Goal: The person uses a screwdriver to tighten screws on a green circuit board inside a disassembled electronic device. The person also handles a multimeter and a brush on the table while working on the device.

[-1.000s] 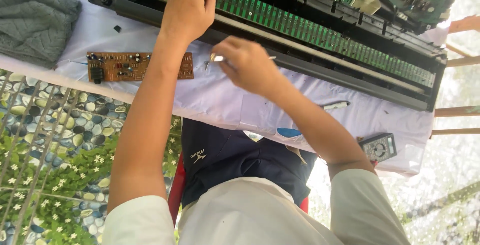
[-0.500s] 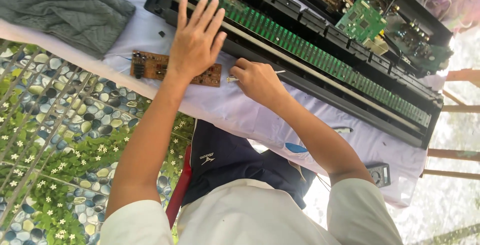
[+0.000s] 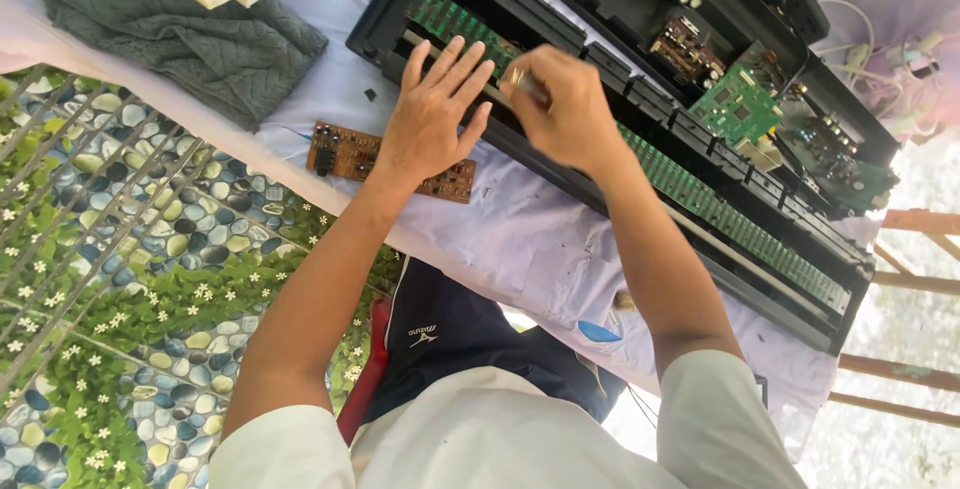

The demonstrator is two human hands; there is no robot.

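One opened black keyboard chassis (image 3: 640,99) is lying on the white cloth (image 3: 520,239). The left hand (image 3: 432,114) is resting flat, fingers spread, over its near edge. Just beside it, the right hand (image 3: 570,109) is pinching a small metal tool (image 3: 517,77) against the chassis. One brown circuit board (image 3: 350,154) is lying before the chassis, partly under the left hand; one grey towel (image 3: 170,29) sits to its left.

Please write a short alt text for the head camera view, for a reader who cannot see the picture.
A person's left hand lies flat, fingers spread, on the edge of an opened black electronic keyboard case, while the right hand pinches a small metal part beside it. A brown circuit board and a grey cloth lie on the white-covered table.
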